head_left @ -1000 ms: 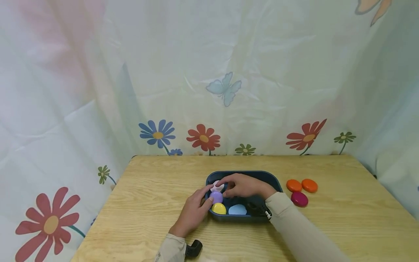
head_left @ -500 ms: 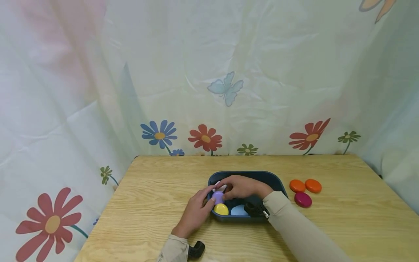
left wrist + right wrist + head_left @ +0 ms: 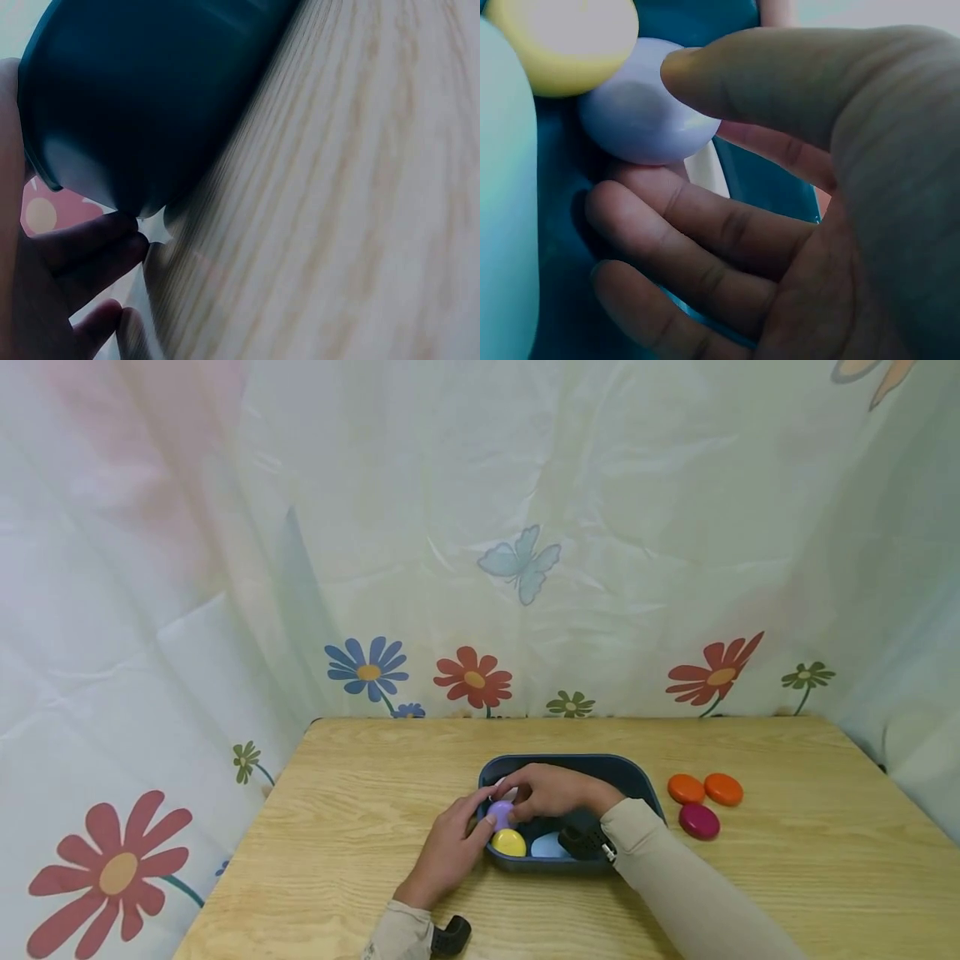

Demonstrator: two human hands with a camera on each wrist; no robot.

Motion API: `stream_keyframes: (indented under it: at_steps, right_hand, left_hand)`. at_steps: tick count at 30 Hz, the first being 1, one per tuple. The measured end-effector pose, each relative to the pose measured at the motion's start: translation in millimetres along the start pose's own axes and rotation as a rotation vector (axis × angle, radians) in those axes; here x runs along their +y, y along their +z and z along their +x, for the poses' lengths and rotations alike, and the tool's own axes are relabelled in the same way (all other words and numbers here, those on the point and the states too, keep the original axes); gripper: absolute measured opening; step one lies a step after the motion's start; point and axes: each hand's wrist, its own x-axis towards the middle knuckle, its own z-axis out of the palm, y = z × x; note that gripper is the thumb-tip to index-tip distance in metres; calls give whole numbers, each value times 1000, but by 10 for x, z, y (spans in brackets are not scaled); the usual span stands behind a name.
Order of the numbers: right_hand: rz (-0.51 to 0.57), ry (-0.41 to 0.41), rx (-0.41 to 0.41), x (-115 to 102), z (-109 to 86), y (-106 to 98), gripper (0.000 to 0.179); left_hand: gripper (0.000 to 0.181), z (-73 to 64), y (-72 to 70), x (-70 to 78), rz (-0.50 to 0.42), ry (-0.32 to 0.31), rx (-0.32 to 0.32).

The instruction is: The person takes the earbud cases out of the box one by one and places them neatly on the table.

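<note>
The right hand (image 3: 551,789) is pinching a lilac disc (image 3: 634,116) between thumb and fingers inside the navy tub (image 3: 555,866) the left hand (image 3: 444,852) is clasping.

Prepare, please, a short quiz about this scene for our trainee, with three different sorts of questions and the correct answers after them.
1. How many discs lie on the table outside the tray?
2. True or false: the yellow disc lies outside the tray.
3. In the right wrist view, which disc is at the thumb tip of the right hand? A) orange B) purple C) magenta

Key:
1. Three: two orange discs and one magenta disc.
2. False; the yellow disc is inside.
3. B, the purple disc.
</note>
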Motion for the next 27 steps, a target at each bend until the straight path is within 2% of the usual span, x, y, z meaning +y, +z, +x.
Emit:
stream_keyframes:
  at_steps: [9, 16, 23, 27]
  right_hand:
    - [-2, 8, 16, 9, -1, 22, 35]
    - [-14, 14, 56, 52, 7, 32, 30]
    - [91, 41, 66, 41, -15, 22, 28]
    - [129, 52, 59, 44, -31, 1, 29]
  left_hand:
    - [45, -2, 7, 7, -7, -10, -6]
    - [45, 19, 25, -22, 5, 8, -3]
    - [46, 6, 6, -16, -19, -17, -11]
    - [45, 14, 8, -10, -20, -5, -1]
